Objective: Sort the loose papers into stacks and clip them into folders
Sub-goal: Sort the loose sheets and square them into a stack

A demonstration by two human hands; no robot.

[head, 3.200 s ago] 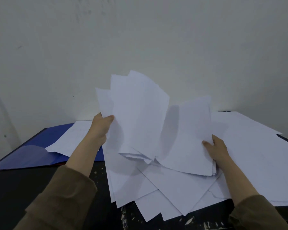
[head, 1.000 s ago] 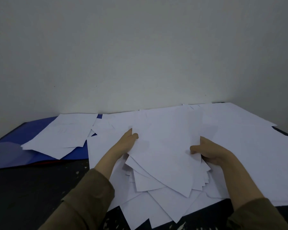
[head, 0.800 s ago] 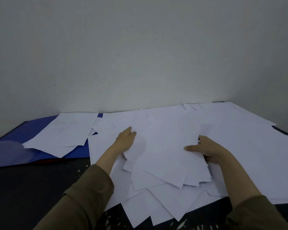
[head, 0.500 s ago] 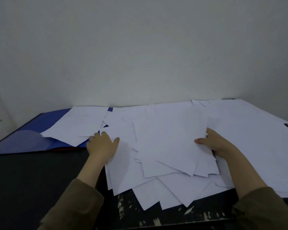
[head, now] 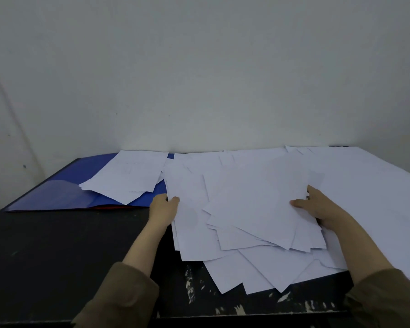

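A messy pile of white loose papers (head: 248,209) lies fanned out on the black table (head: 57,256). My left hand (head: 163,208) grips the pile's left edge, thumb on top and fingers underneath. My right hand (head: 317,205) holds the right side of the upper sheets, thumb pressed on top. A blue folder (head: 64,195) lies open at the back left, with a few white sheets (head: 130,174) resting on it.
More white papers (head: 369,197) cover the right part of the table up to the pale wall (head: 199,79). The table's front edge (head: 222,316) shows chipped white marks. Bare black tabletop lies at the front left.
The lifted sheets came down onto the pile. My left hand slid from the pile's middle to its left edge and now grips it; my right hand stays at the right side.
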